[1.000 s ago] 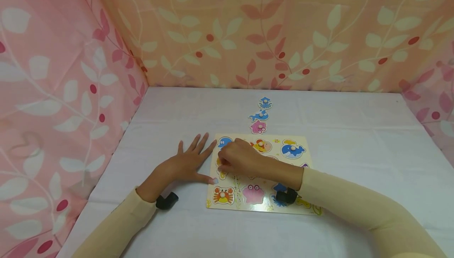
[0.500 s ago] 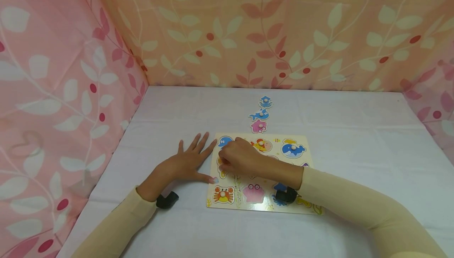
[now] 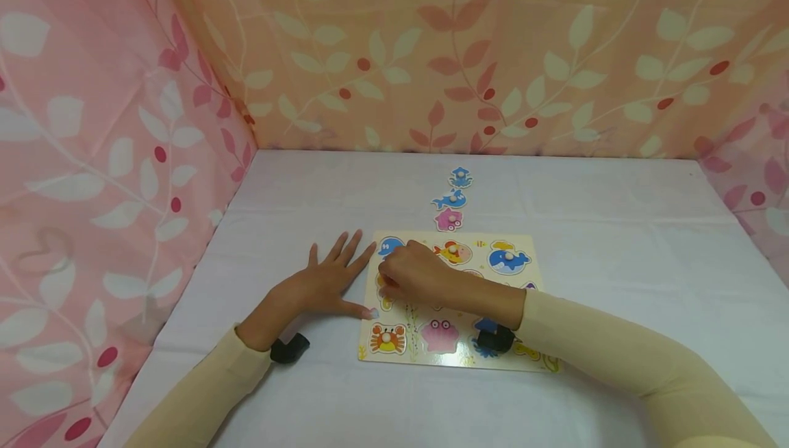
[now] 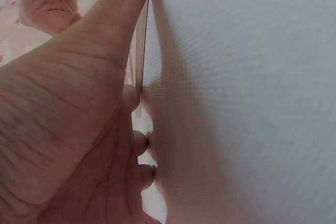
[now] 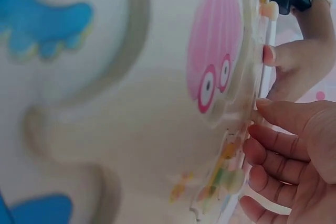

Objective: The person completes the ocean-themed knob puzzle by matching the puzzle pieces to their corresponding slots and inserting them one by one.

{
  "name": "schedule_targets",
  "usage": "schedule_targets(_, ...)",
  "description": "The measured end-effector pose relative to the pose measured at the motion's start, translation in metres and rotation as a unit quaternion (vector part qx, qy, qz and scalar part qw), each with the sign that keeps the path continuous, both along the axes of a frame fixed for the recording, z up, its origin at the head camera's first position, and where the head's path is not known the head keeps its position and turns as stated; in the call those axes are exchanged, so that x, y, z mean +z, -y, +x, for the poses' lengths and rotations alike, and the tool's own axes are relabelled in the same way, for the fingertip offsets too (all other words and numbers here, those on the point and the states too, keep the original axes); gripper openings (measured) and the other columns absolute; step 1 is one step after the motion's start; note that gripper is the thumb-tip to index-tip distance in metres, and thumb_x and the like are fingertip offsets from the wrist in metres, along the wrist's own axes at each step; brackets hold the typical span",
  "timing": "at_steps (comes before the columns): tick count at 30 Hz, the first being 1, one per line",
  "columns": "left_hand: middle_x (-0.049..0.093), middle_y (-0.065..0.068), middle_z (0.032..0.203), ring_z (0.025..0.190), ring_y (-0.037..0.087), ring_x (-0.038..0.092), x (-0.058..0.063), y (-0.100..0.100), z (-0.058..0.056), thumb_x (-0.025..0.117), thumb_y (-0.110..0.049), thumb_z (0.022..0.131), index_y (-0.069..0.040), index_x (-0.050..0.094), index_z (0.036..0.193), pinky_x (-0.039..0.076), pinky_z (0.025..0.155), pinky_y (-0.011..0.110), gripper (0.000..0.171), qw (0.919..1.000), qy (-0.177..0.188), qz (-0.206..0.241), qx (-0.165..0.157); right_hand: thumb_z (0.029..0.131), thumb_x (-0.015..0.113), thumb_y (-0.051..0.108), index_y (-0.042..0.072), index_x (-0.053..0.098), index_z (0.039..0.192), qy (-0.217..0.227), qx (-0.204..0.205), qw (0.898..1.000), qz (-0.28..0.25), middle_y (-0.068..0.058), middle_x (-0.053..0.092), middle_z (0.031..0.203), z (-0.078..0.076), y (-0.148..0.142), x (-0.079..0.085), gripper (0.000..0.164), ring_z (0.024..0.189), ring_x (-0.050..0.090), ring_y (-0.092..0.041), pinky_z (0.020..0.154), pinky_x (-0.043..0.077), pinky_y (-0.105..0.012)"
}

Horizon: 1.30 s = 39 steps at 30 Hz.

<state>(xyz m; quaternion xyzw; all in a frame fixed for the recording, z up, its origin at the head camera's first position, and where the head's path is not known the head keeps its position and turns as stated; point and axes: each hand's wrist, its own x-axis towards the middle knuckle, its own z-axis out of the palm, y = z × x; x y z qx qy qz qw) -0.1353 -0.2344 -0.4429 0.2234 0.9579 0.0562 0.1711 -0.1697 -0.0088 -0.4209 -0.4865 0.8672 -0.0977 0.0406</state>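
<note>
Pinching yellow piece [image 3: 385, 304] with curled right hand [image 3: 418, 272], near frame centre | touching board [image 3: 396, 359] with splayed, empty left hand [image 3: 327, 287] | best kept steady, pressing level

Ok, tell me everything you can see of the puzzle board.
The puzzle board is a thin, cream-coloured rectangle with a glossy printed face, apparently wood. It lies flat on the white cloth. A knobbed crab piece sits near its close left corner and a knobbed whale piece near its far right corner; the pink shape with round eyes shows no knob. The left hand rests its thumb on the left edge. The right hand, apparently pinching a yellow piece, hides part of the board.
</note>
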Motion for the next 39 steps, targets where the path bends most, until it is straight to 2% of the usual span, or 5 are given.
schedule_targets(10, -0.016, 0.009, 0.169, 0.154, 0.037, -0.014, -0.001, 0.001, -0.001, 0.056, -0.091, 0.071, -0.029, -0.003, 0.164, 0.000, 0.109, 0.081, 0.126, 1.0000, 0.001, 0.001, -0.004, 0.093, 0.074, 0.038, 0.021, 0.080, 0.096, 0.030, -0.007, 0.999, -0.022, 0.014, 0.065, 0.075, -0.008, -0.014, 0.011, 0.019, 0.072, 0.054, -0.006, 0.079, 0.046, -0.030)
schedule_targets(17, -0.016, 0.008, 0.169, 0.154, 0.036, -0.014, 0.002, -0.002, -0.001, 0.058, -0.089, 0.071, -0.029, -0.001, 0.164, -0.001, 0.110, 0.079, 0.126, 1.0000, -0.001, -0.006, 0.004, 0.094, 0.074, 0.036, 0.023, 0.078, 0.098, 0.068, -0.017, 0.995, -0.065, 0.018, 0.063, 0.078, -0.024, -0.038, 0.020, 0.014, 0.077, 0.056, -0.008, 0.072, 0.049, -0.026)
schedule_targets(25, -0.012, 0.009, 0.170, 0.155, 0.038, -0.011, 0.002, -0.005, 0.005, 0.065, -0.084, 0.071, -0.028, 0.004, 0.165, 0.000, 0.110, 0.079, 0.125, 0.9999, 0.000, -0.009, 0.014, 0.094, 0.076, 0.031, 0.021, 0.077, 0.101, 0.061, -0.031, 0.991, -0.116, 0.014, 0.067, 0.087, -0.045, -0.065, 0.026, 0.012, 0.080, 0.056, -0.008, 0.073, 0.050, -0.027)
schedule_targets(32, -0.014, 0.007, 0.170, 0.155, 0.036, -0.013, -0.001, -0.005, 0.006, 0.063, -0.087, 0.070, -0.029, 0.001, 0.164, 0.001, 0.110, 0.079, 0.127, 0.9999, -0.003, -0.002, 0.017, 0.093, 0.077, 0.027, 0.018, 0.078, 0.102, 0.070, -0.058, 0.982, -0.166, 0.008, 0.072, 0.095, -0.072, -0.087, 0.019, 0.013, 0.081, 0.059, -0.011, 0.071, 0.054, -0.028)
schedule_targets(39, -0.014, 0.006, 0.170, 0.155, 0.036, -0.013, -0.002, -0.003, 0.005, 0.062, -0.088, 0.070, -0.030, 0.001, 0.164, 0.001, 0.111, 0.078, 0.126, 0.9998, -0.010, 0.000, 0.015, 0.091, 0.078, 0.018, 0.013, 0.078, 0.104, 0.079, -0.103, 0.976, -0.176, 0.003, 0.074, 0.097, -0.097, -0.106, 0.016, 0.014, 0.086, 0.060, -0.016, 0.077, 0.056, -0.036)
